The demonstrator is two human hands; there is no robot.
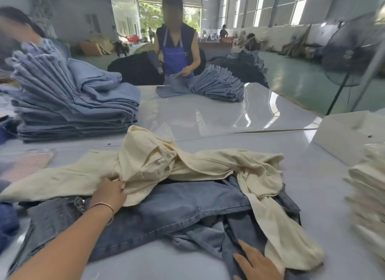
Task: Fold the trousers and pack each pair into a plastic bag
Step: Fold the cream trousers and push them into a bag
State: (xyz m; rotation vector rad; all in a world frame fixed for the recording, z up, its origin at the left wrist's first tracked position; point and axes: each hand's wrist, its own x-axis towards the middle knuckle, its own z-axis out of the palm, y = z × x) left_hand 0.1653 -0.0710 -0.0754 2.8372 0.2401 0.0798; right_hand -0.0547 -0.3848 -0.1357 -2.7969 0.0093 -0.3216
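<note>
At the centre of the frame the cream trousers lie crumpled over blue jeans on the surface, the left hand gripping their cloth, seemingly to pull them free for folding, while the right hand presses flat and open at lower right, steadying the jeans.

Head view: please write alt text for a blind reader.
A left hand grips crumpled cream cotton trousers lying over dark blue denim jeans on a glossy grey table; the right hand rests flat on the denim.
</note>
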